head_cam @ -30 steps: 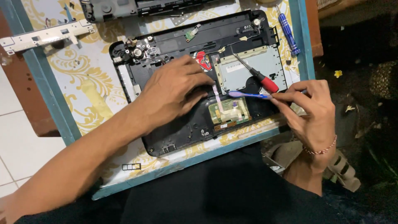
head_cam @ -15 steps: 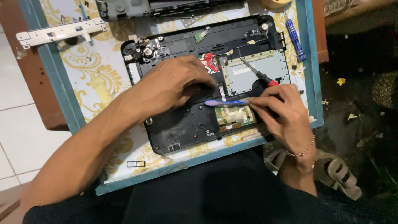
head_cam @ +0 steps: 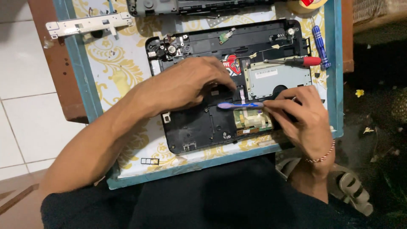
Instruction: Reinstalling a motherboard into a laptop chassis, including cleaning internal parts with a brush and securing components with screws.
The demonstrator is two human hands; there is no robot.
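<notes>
My right hand has its grip closed on a blue pry tool, pinched between thumb and fingertips, the tool lying flat across the middle of the open laptop base. My left hand presses down on that base, fingers bent and touching the tool's far end; whether they actually pinch it I cannot tell.

Risks, as I judge them: the tool sits just beside a thin flat cable and above a small green board — a slip or too much leverage could tear the one or scratch the other. The base overhangs toward my lap on a narrow desk; a hard push could shift it.

Count: one laptop base, one pry tool, one red-handled screwdriver resting on the base, one blue-handled screwdriver beside it, one silver metal bracket at the desk's far left — two hands at work.
</notes>
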